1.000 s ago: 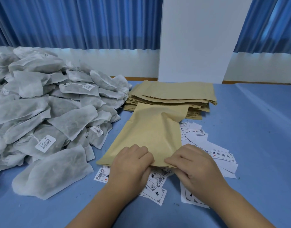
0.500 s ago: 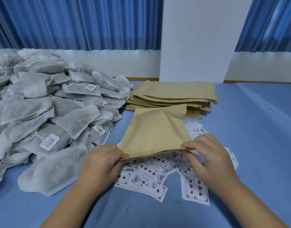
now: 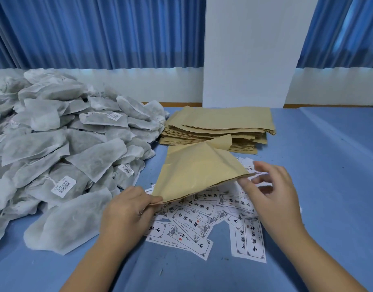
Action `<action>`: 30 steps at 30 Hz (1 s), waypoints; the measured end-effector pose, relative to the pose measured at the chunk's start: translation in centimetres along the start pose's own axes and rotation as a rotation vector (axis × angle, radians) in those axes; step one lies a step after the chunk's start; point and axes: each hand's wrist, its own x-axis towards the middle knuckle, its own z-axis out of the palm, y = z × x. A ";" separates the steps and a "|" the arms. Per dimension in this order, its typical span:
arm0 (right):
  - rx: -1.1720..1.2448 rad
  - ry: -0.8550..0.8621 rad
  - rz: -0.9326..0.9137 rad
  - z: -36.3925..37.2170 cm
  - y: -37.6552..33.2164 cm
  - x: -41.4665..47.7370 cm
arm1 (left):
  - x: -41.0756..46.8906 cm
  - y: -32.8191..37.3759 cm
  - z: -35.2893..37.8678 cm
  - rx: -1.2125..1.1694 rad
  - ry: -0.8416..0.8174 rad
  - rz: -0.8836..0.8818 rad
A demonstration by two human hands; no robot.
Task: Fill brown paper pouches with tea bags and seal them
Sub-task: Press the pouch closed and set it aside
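Chinese-character labels [image 3: 189,223] beneath brown pouch [image 3: 198,171]

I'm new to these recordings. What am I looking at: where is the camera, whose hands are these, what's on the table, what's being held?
No machine here: a person works with bare hands, and the single camera sits on their head, looking forward and down. The left hand pinches the near corner of a brown paper pouch, holding it up off the blue table. The right hand is spread open by the pouch's other corner; whether it touches is unclear. To the left lies a heap of tea bags, behind is a stack of flat pouches, and printed labels lie scattered under the raised pouch.
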 end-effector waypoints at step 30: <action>0.548 -0.330 0.247 -6.4 -3.2 1.9 | 7.4 2.7 2.3 -0.431 0.026 -0.205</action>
